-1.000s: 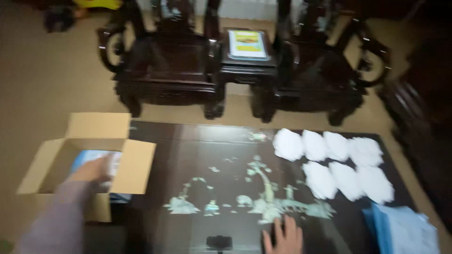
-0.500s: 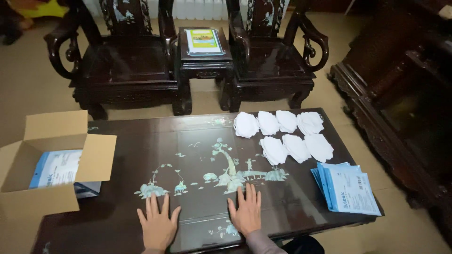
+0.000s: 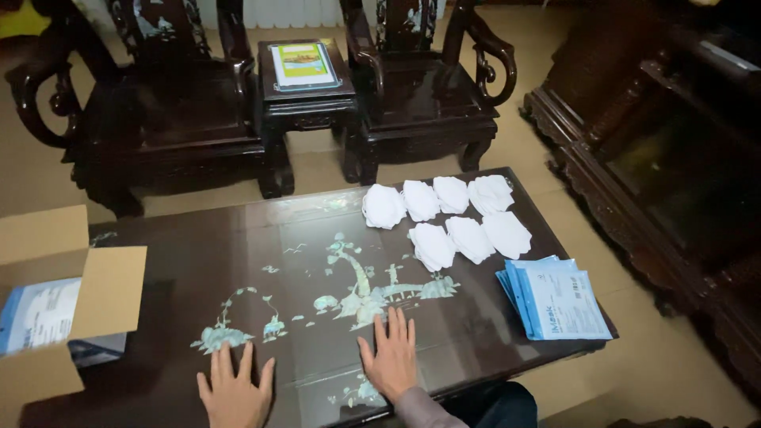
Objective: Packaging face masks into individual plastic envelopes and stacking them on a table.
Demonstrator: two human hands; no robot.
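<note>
Both hands, left point(image 3: 235, 394) and right point(image 3: 390, 358), lie flat on the surface point(image 3: 238, 261), fingers spread, holding nothing; a careless sweep could scatter the masks point(image 3: 444, 218) beyond the right hand.

White folded masks point(image 3: 448, 218) sit at upper right of a dark, glossy table point(image 3: 238, 261) inlaid with pale pearly trees and birds; blue-and-white packets point(image 3: 555, 301) lie lower right, a tan cardboard box point(image 3: 71, 293) far left.

The room is dim and evenly lit, with soft glare spread across the glossy dark tabletop point(image 3: 317, 238) (strongest toward its far edge). The white masks point(image 3: 444, 218) look slightly overexposed, the dark chairs point(image 3: 174, 103) lose detail in shadow, and the edges are mildly soft.
</note>
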